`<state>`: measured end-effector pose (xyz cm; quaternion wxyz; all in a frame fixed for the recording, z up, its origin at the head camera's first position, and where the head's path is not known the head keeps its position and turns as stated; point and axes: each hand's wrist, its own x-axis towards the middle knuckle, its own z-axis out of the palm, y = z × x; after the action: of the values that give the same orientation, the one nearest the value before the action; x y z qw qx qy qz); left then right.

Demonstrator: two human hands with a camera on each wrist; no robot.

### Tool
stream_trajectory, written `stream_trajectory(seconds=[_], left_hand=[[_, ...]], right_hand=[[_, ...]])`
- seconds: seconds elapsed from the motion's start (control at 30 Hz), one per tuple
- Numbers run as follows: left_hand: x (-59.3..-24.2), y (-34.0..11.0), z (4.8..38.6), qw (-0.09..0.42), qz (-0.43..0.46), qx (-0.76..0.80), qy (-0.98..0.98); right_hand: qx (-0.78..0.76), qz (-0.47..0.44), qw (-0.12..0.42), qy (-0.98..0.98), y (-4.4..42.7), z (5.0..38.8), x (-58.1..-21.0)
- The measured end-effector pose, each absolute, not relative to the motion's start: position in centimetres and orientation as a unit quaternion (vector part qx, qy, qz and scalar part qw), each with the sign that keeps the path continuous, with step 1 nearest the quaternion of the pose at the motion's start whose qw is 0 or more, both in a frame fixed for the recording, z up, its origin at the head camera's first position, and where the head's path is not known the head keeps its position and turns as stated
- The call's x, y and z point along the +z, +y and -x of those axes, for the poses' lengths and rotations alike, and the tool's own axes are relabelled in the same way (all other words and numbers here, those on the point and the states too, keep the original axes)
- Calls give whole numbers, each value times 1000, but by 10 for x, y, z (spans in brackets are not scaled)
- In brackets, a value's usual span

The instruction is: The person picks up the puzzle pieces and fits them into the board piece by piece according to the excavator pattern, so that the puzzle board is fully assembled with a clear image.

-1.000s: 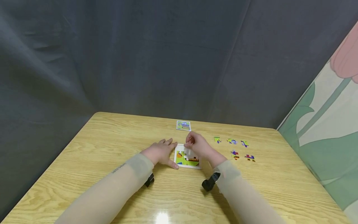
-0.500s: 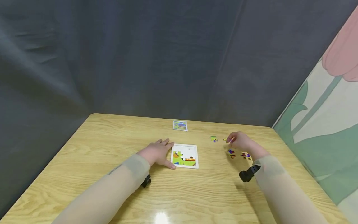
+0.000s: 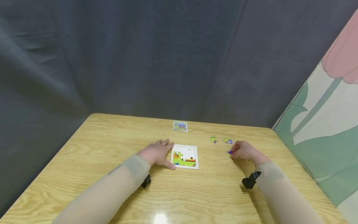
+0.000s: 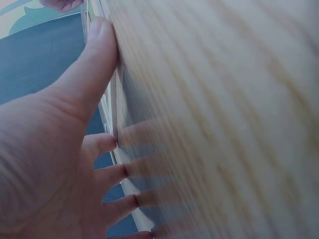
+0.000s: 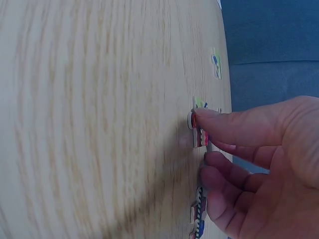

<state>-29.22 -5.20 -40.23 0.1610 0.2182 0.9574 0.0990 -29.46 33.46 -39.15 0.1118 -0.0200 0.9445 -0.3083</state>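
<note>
My left hand [image 3: 158, 153] lies with fingers spread at the left edge of a white-framed jigsaw puzzle tray [image 3: 197, 160]; thumb and fingertips touch the frame. Several green, orange and red pieces fill the tray's lower part, and its upper area is white. In the left wrist view, the left hand [image 4: 65, 119] has its fingertips down along the frame's edge. Further right, my right hand [image 3: 245, 151] pinches a colourful jigsaw piece [image 3: 230, 152] at the table surface. The right wrist view shows the thumb of the right hand [image 5: 259, 144] over that piece [image 5: 200, 130], with the index finger behind.
Two loose jigsaw pieces, one green [image 3: 213, 139] and one yellow-blue [image 3: 227, 141], lie beyond the right hand. Another piece [image 5: 198, 214] lies by its curled fingers. A small picture card [image 3: 180, 126] sits near the table's far edge, before a dark curtain [image 3: 156, 62].
My right hand has left the tray, moved right to the loose pieces, then come a little nearer to me, where it now pinches a piece. The left hand stays at the frame.
</note>
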Motion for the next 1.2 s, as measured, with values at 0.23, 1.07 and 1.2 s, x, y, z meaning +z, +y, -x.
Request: stream_trajectory(seconds=[0.23, 1.07, 1.2], left_hand=[[-400, -52, 291, 160, -218, 95, 958], [-402, -53, 293, 165, -215, 88, 958], [-402, -52, 294, 163, -220, 79, 959]], right_hand=[[-314, 32, 89, 945, 335, 295, -395], [-465, 91, 111, 874, 234, 300, -378], [-473, 107, 131, 865, 201, 300, -381]])
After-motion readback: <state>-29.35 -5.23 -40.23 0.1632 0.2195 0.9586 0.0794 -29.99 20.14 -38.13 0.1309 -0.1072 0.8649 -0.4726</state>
